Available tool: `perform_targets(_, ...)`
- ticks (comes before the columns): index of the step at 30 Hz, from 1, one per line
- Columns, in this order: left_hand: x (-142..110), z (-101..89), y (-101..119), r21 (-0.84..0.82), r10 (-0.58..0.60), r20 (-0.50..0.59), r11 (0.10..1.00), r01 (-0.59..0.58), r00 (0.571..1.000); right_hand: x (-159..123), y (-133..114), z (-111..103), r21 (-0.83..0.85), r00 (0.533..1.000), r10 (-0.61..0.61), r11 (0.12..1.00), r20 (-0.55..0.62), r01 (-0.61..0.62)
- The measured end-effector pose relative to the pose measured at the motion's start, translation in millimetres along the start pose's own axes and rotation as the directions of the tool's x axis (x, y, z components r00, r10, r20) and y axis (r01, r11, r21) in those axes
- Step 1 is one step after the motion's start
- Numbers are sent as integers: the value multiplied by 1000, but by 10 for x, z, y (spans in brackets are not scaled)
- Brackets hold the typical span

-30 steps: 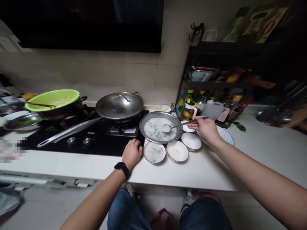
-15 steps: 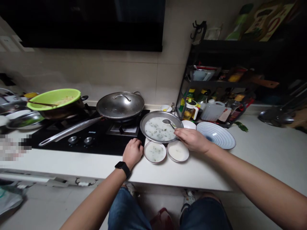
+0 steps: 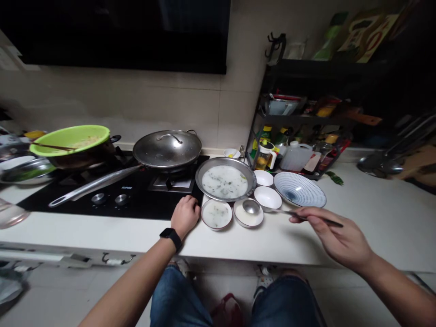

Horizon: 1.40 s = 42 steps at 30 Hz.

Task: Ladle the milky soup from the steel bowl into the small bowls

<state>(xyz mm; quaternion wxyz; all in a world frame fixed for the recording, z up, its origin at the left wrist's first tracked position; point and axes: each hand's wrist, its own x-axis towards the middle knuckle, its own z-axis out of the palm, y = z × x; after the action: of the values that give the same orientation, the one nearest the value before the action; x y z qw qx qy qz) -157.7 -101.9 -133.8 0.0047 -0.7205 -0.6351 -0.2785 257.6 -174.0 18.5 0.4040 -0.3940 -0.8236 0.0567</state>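
My right hand (image 3: 335, 234) grips the dark handle of a metal ladle (image 3: 251, 207). The ladle's round bowl is over the right-hand small bowl (image 3: 248, 221), which holds whitish soup. Beside it stands another small bowl (image 3: 216, 214) of white soup with green bits. Behind both is a wide metal basin (image 3: 200, 181) with more of this soup. My left hand (image 3: 185, 215), wearing a black watch on its wrist, rests on the counter by the stove's edge with fingers curled in, left of the filled bowls.
Two small white bowls (image 3: 268, 198) and a blue-patterned bowl (image 3: 299, 188) stand right of the basin. A lidded wok (image 3: 166, 149) sits on the black stove (image 3: 116, 184), its long handle jutting left. Further left is a green colander (image 3: 71, 138). A bottle rack (image 3: 289, 116) stands behind.
My right hand has moved right and nearer to me, bringing the ladle out of the basin to the right-hand small bowl. My left hand stays in place.
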Motion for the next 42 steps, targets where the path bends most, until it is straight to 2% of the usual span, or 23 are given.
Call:
perform_targets(3,0,5,-4,3,6,-4,1000,-6,1000,-45,48,94,-24,992,-108,994,68,110)
perform_targets(5,0,11,-10,4,11,-5,1000,-11,1000,-70,71,180,-15,992,-111,994,63,113)
perform_targets(7,0,17,-17,6,14,-3,1000,-14,1000,-104,101,269,31,999,-23,999,44,21)
perform_targets(9,2,20,-22,9,14,-1,1000,-14,1000,-136,149,353,137,987,159,977,27,-161)
perform_targets(10,3,21,-24,10,13,-1,1000,-13,1000,-146,181,390,211,962,271,940,22,-269)
perform_targets(12,5,22,-26,13,14,-1,1000,-14,1000,-145,254,449,374,873,487,806,21,-458)
perform_targets(15,6,24,-28,17,17,-4,1000,-17,1000,-97,347,493,569,690,722,548,49,-614)
perform_targets(18,3,28,-32,20,18,-8,1000,-18,1000,-33,371,486,662,520,850,346,79,-665)
perform_targets(19,2,29,-34,19,19,-9,1000,-19,1000,-15,361,475,676,480,873,303,85,-672)
perform_targets(21,1,30,-35,16,22,-9,1000,-22,1000,17,324,443,688,433,897,256,94,-680)
perform_targets(27,5,17,-22,-1,13,-9,1000,-13,1000,186,171,290,687,398,915,251,61,-682)
perform_targets(30,5,13,-17,0,11,-8,1000,-11,1000,359,116,203,677,399,916,265,46,-687)
perform_targets(33,2,16,-19,3,10,-7,1000,-10,1000,572,112,163,675,427,904,292,38,-678)
perform_targets(36,0,22,-26,-4,11,-12,1000,-11,1000,800,180,216,675,467,884,332,22,-660)
perform_targets(39,3,27,-29,-6,9,-6,1000,-9,1000,1025,316,394,682,513,858,381,-9,-625)
perform_targets(42,5,27,-23,-1,1,2,1000,-1,1000,1219,483,691,671,573,818,451,-47,-589)
